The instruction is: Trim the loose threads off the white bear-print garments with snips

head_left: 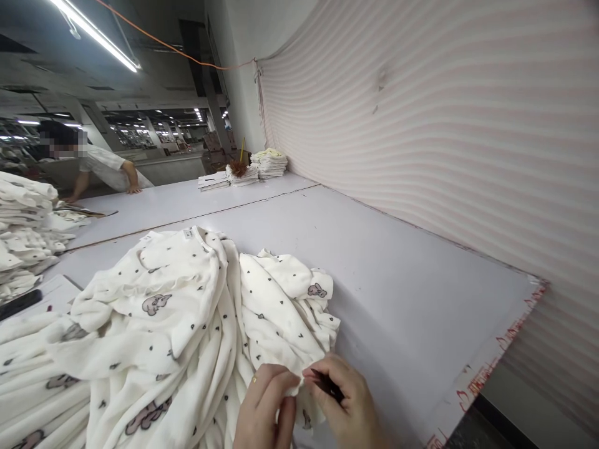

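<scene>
A white fleece garment [281, 305] with small dark hearts and pinkish-grey animal prints lies rumpled on the table. At its near edge, my left hand [266, 405] pinches the fabric between thumb and fingers. My right hand [349, 399] is closed around small dark thread snips [327, 385], their pointed tips showing by the thumb. The fingertips of both hands almost meet at the pinched cloth. Left of them spreads a heap of garments in the same print [154, 337], one with a neck label [188, 234] facing up.
The pale tabletop [397, 280] ends at a taped edge [496, 349] on the right. Striped cloth [421, 125] hangs along its far side. Folded stacks [269, 163] stand at the back. Another pile of garments [23, 231] and a co-worker [103, 163] are at the left.
</scene>
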Demonstrator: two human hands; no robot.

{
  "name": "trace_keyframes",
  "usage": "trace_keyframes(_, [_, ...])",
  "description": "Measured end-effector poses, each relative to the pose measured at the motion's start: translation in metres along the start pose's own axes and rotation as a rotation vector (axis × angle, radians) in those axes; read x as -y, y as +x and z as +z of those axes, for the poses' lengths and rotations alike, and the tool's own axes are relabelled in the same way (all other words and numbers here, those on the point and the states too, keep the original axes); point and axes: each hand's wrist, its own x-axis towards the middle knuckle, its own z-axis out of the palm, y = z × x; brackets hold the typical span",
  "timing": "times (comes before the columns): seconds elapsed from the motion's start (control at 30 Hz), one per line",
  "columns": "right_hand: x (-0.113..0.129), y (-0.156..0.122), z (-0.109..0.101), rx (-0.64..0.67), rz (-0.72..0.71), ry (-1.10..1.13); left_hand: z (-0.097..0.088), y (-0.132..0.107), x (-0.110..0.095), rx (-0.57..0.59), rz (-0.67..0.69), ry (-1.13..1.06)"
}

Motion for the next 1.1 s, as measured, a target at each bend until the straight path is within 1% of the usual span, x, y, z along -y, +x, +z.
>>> trace_keyframes(0.03, [0.0, -0.002, -0.003, 0.022, 0.027, 0.028, -0.001, -0.002, 0.001, -0.025, 0.063, 0.078])
trace_keyframes(0.13, [-0.002, -0.011, -0.013, 0.1, 0.259, 0.184, -0.004, -0.003, 0.004, -0.061, 0.236, 0.253])
trace_keyframes(0.17, [-0.003, -0.013, -0.017, 0.112, 0.306, 0.2, -0.005, -0.003, 0.004, -0.058, 0.272, 0.279])
trace_keyframes(0.2, [-0.004, -0.016, -0.02, 0.112, 0.308, 0.188, -0.006, -0.002, 0.005, -0.052, 0.295, 0.289])
trace_keyframes(0.23, [-0.004, -0.017, -0.022, 0.096, 0.263, 0.152, -0.006, -0.002, 0.005, -0.048, 0.303, 0.286])
trace_keyframes(0.27, [-0.004, -0.019, -0.023, 0.07, 0.187, 0.103, -0.006, -0.001, 0.005, -0.047, 0.288, 0.27])
trace_keyframes(0.3, [-0.004, -0.02, -0.024, 0.047, 0.102, 0.05, -0.006, -0.001, 0.004, -0.046, 0.248, 0.242])
trace_keyframes(0.37, [-0.004, -0.02, -0.023, 0.028, -0.048, -0.068, -0.005, -0.001, 0.002, -0.037, 0.127, 0.166])
trace_keyframes(0.43, [-0.005, -0.019, -0.021, 0.021, -0.127, -0.194, -0.003, -0.001, -0.001, -0.02, 0.031, 0.098])
trace_keyframes(0.5, [-0.008, -0.018, -0.018, 0.027, -0.182, -0.276, -0.002, -0.001, -0.002, -0.008, 0.018, 0.071])
trace_keyframes(0.6, [-0.01, -0.016, -0.016, 0.025, -0.212, -0.317, -0.002, -0.002, -0.002, 0.001, 0.056, 0.088])
trace_keyframes(0.7, [-0.009, -0.015, -0.017, 0.039, -0.17, -0.309, -0.003, -0.001, 0.0, 0.01, 0.118, 0.132])
trace_keyframes(0.8, [-0.007, -0.017, -0.02, 0.079, -0.17, -0.334, -0.006, 0.001, 0.003, -0.005, 0.247, 0.219])
trace_keyframes(0.87, [-0.006, -0.019, -0.022, 0.07, -0.171, -0.395, -0.007, 0.003, 0.004, -0.019, 0.359, 0.289])
trace_keyframes(0.93, [-0.004, -0.023, -0.023, 0.051, -0.17, -0.461, -0.006, 0.004, 0.004, -0.036, 0.431, 0.346])
trace_keyframes(1.0, [-0.003, -0.027, -0.023, 0.028, -0.198, -0.537, -0.005, 0.005, 0.003, -0.063, 0.451, 0.373])
trace_keyframes(1.1, [-0.001, -0.032, -0.02, -0.044, -0.258, -0.7, -0.003, 0.004, 0.001, -0.092, 0.445, 0.38])
